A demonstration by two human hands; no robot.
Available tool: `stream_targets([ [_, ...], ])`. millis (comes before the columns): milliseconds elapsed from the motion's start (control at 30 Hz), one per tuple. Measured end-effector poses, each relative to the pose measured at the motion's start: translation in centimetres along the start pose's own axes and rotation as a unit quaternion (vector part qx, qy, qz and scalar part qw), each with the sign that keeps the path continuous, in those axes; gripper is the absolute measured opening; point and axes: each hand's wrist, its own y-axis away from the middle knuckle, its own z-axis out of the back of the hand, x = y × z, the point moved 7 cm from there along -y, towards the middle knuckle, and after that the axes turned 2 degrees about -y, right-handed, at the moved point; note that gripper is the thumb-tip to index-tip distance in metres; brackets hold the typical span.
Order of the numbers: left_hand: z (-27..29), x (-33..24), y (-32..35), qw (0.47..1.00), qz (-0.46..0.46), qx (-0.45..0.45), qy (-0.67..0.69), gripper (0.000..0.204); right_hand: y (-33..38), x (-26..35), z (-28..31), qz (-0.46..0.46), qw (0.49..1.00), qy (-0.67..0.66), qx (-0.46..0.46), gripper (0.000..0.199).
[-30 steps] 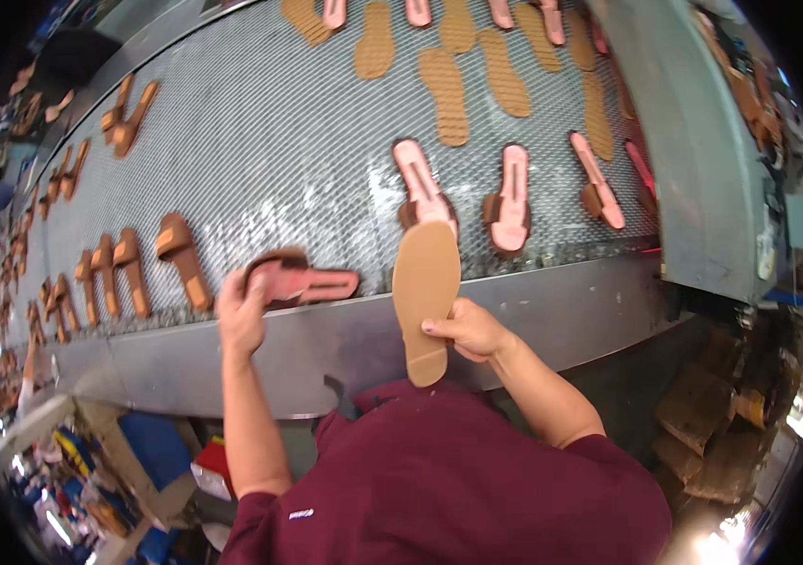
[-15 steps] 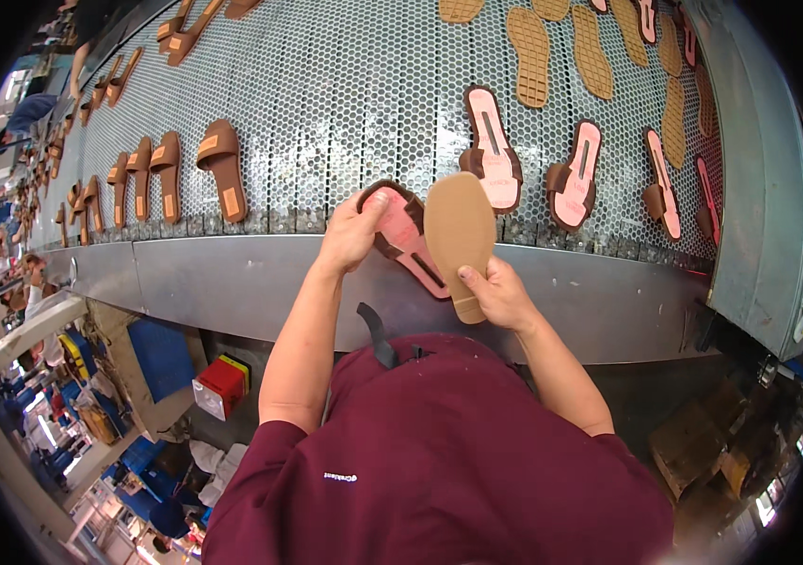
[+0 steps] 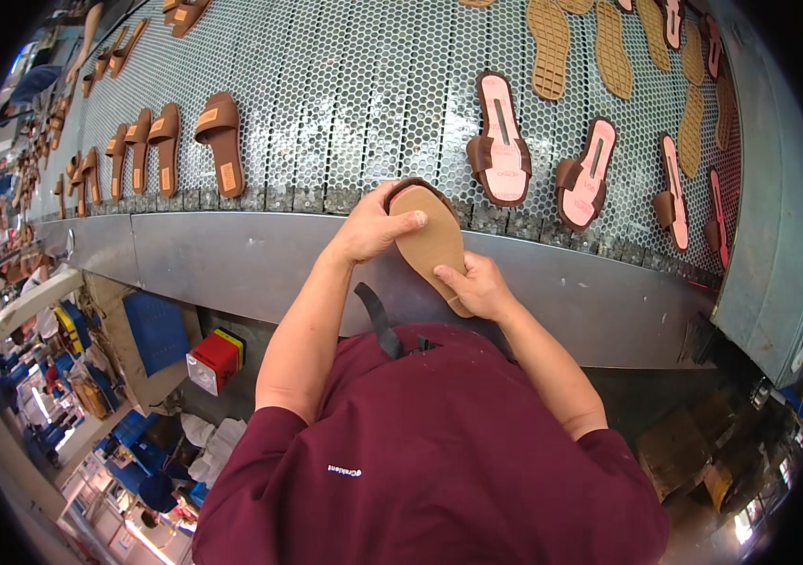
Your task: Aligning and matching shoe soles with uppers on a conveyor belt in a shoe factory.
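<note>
Both hands are holding one tan sole (image 3: 431, 247) just over the near edge of the grey belt with holes (image 3: 345, 85); the left hand (image 3: 373, 226) is closing around the far end, thumb lying on top, fingers curling under; the right hand (image 3: 478, 287) is pinching the near end with thumb and fingers; a dark brown strap (image 3: 413, 185) is peeking out under the far end of the sole; two pink-lined sandal tops (image 3: 500, 141) are lying on the belt just beyond, to the right; brown sandals (image 3: 220, 143) are sitting in a row farther left; more tan soles (image 3: 548, 47) are lying at the far side.
</note>
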Motion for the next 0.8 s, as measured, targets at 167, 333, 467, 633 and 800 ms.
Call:
stream_targets([
  [167,-1.0,-0.4,0.0,1.0,0.001,-0.001,-0.016,0.051,0.1,-0.3,0.4,-0.008,1.0,0.02,0.001,0.033],
  [333,-1.7,-0.1,-0.2,0.999,0.002,-0.002,-0.036,0.043,0.3,-0.3,0.9,-0.006,1.0,0.004,0.002,0.033],
  [467,-2.3,-0.4,-0.1,0.999,0.0,-0.004,-0.053,0.04,0.5,0.0,1.4,-0.016,1.0,0.018,0.005,0.034],
  [633,-2.7,0.0,0.0,0.997,0.0,-0.018,-0.079,0.038,0.6,-0.3,1.6,-0.011,1.0,-0.026,0.012,0.034],
  [800,-3.4,-0.3,0.5,0.997,0.0,-0.035,-0.072,0.038,0.7,-0.4,2.1,-0.036,0.999,0.018,0.022,0.033],
])
